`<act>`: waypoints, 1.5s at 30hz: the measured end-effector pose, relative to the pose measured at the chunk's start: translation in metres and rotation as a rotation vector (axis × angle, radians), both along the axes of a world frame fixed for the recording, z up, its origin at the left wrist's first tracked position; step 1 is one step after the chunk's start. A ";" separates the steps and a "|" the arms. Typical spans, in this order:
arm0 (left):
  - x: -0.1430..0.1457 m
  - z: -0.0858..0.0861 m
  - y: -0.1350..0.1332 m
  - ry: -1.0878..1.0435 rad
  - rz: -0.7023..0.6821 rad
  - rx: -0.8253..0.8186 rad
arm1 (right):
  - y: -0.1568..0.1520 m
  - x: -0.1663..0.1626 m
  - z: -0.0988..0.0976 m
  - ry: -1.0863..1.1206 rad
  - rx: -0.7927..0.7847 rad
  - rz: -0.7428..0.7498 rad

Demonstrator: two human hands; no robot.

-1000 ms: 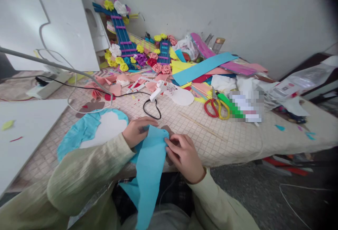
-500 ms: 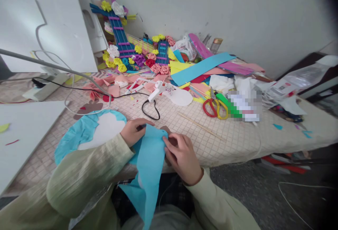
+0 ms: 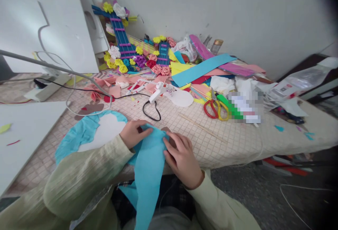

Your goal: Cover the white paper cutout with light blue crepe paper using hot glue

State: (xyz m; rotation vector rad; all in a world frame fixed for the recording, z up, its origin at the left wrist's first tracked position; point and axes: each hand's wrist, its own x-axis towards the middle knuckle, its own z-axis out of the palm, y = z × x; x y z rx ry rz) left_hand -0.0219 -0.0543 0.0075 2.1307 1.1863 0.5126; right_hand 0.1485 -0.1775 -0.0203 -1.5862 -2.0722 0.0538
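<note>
Blue crepe paper [image 3: 150,166] hangs over the table's front edge toward my lap, its top end between my two hands. My left hand [image 3: 135,134] pinches its upper left corner, thumb on top. The fingers of my right hand [image 3: 183,156] are closed on the upper right corner. Left of my hands lies a white board shape [image 3: 107,131], its far and left rim wrapped in crinkled blue crepe paper [image 3: 76,135]. The part of this shape under my left hand and sleeve is hidden.
A white glue gun [image 3: 157,92] with a black cord lies beyond my hands. To the right are scissors [image 3: 215,108] and thin wooden sticks [image 3: 202,128]. Paper flowers and blue guitar shapes [image 3: 123,40] stand against the wall. A white board [image 3: 29,135] lies at left.
My left thumb has come over the top edge of the blue crepe paper and presses it down. The hanging strip has shifted slightly and lies flatter. My right hand has barely moved.
</note>
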 end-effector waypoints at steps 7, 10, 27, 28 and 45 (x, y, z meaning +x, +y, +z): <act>-0.004 -0.002 0.004 0.043 0.026 0.036 | -0.001 0.001 -0.005 0.099 0.030 -0.086; -0.002 0.001 0.001 0.003 0.032 0.049 | 0.001 -0.001 -0.003 0.068 0.007 -0.105; -0.002 0.010 -0.036 -0.294 -0.540 0.275 | 0.011 0.010 -0.003 0.060 -0.002 -0.081; -0.002 0.009 -0.036 -0.293 -0.579 0.297 | 0.011 0.010 -0.003 0.051 -0.010 -0.079; -0.014 -0.008 -0.030 -0.163 -0.825 0.399 | 0.018 0.021 -0.004 0.077 0.015 0.052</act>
